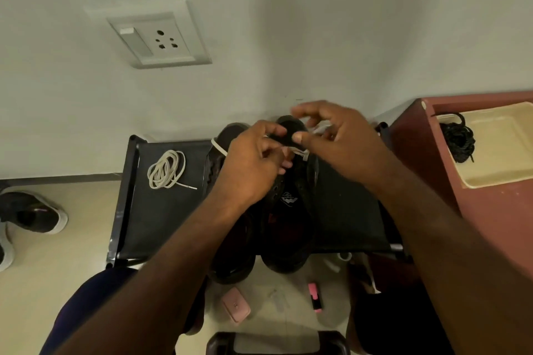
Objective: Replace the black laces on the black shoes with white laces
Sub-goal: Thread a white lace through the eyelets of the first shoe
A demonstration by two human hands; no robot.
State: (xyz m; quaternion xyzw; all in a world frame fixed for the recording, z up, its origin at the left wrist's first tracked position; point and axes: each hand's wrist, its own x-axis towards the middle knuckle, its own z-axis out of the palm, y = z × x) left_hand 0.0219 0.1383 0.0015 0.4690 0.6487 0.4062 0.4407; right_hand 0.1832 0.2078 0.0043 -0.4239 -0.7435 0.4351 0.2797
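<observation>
Two black shoes stand side by side on a black fabric rack [161, 210], toes toward the wall. Over the toe end of the right shoe [288, 225], my left hand [248, 164] and my right hand [337, 135] each pinch part of a white lace [301, 151] that runs through its front eyelets. The left shoe [227, 253] lies partly under my left forearm, and a strand of white lace [219, 147] crosses near its toe. A second white lace [165, 170] sits coiled on the rack at the left. The removed black laces [458, 138] lie bundled in a cream tray [496, 150].
The cream tray rests on a reddish-brown cabinet [432, 135] at the right. A wall with a white socket [153, 34] rises right behind the rack. On the floor are a dark sneaker [31, 213] at the left, and a pink case [235, 307] and pink marker [315, 297] below.
</observation>
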